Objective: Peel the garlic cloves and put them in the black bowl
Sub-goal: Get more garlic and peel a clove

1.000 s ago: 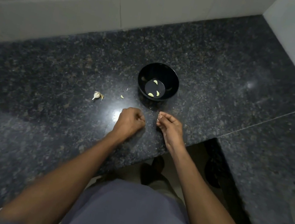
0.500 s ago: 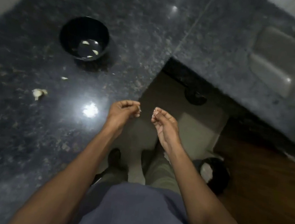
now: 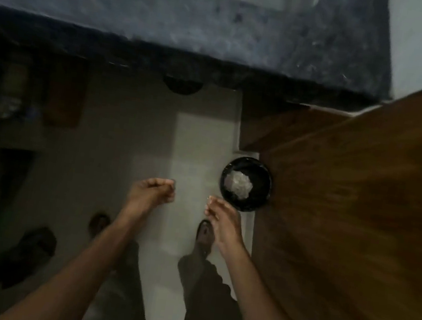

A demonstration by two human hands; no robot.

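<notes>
- Frame is motion-blurred and dim; view looks down at the floor (image 3: 199,142), pale tiles through the centre.
- Left hand (image 3: 151,195), centre of frame: fingers curled into a loose fist, thumb against the fingertips. Can't tell if anything is pinched inside.
- Right hand (image 3: 219,216), just right of centre: fingertips bunched together, pointing up-frame. Something small and pale may sit at the tips, too blurred to say if it's a peel or a clove.
- Hands are apart, a gap of floor showing between them; both held in the air above the floor.
- Round black container (image 3: 246,184), right of centre, on the floor against a wooden panel (image 3: 358,221); whitish crumpled scraps inside. Right hand's fingertips sit just below-left of its rim in the picture, not over it.
- Dark granite counter (image 3: 171,13) fills the upper part of the frame, its edge running across; blurred pale shape at upper centre, can't identify.
- Black bowl for the cloves and the garlic on the counter: not in view.
- Both forearms enter from the bottom; the person's legs and feet (image 3: 204,236) below the hands.
- Dark footwear (image 3: 28,253) on the floor, lower left.
</notes>
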